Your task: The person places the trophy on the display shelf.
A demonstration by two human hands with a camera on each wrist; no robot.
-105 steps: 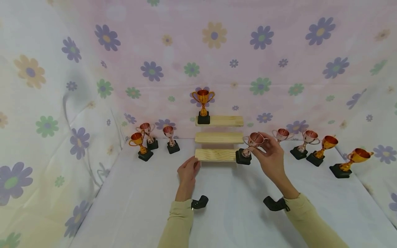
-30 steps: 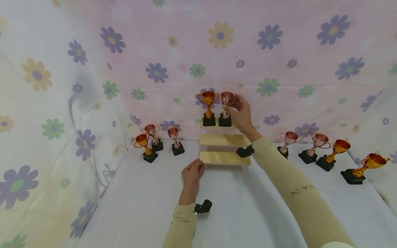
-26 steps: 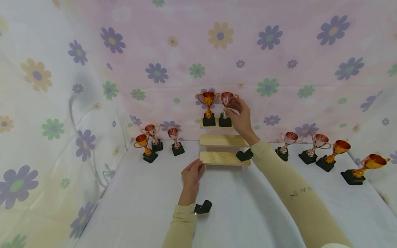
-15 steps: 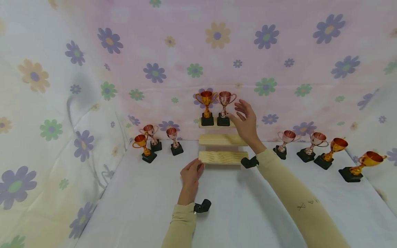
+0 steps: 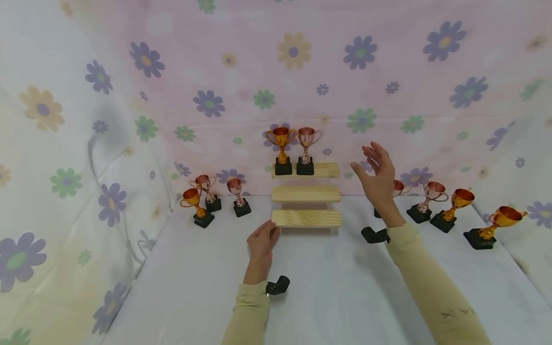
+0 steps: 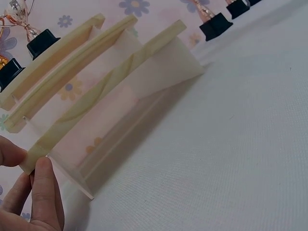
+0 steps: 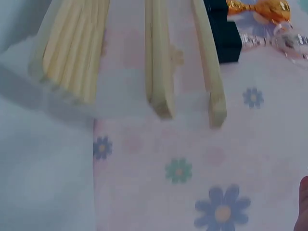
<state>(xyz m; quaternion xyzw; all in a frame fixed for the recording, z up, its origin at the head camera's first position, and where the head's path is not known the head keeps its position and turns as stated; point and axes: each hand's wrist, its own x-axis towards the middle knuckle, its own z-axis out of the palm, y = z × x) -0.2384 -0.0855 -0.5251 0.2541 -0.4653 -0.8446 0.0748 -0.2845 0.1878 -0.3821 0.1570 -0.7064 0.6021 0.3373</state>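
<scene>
Away from the pink trophy (image 5: 305,155) now, the right fingers (image 5: 381,154).

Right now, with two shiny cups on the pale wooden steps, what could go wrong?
The left hand pinches the lowest pale wooden step; a tug might topple the shiny gold cup and shiny pink cup close together on the top step. The right hand might knock the black-based pink cup partly hidden behind it.

On the top shelf (image 5: 327,169) I see room at right; a gold trophy (image 5: 281,141) and pink trophy (image 5: 306,139) block the left.
</scene>
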